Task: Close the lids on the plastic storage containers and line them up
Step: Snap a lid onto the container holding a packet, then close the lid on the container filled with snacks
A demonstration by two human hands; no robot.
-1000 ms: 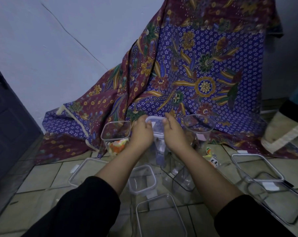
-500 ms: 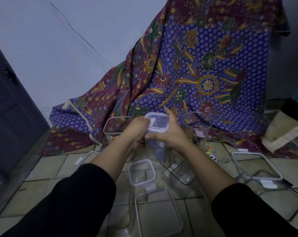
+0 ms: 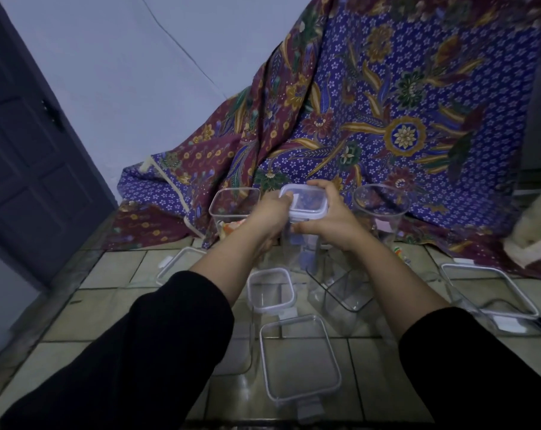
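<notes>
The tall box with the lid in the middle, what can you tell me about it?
The tall container is clear plastic, standing upright on the tiled floor in front of the patterned cloth. Its squarish lid has a pale rim and clear centre. The left hand and right hand both grip the top, fingers on the lid.

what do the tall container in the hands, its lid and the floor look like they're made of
Tall container: clear, glossy hard plastic, apparently; the cloth's colours show through its walls.
Lid: a whitish, more opaque frame around a clear panel, probably plastic too.
Floor: glazed ceramic tile, judging by the grout lines and dull sheen.
</notes>
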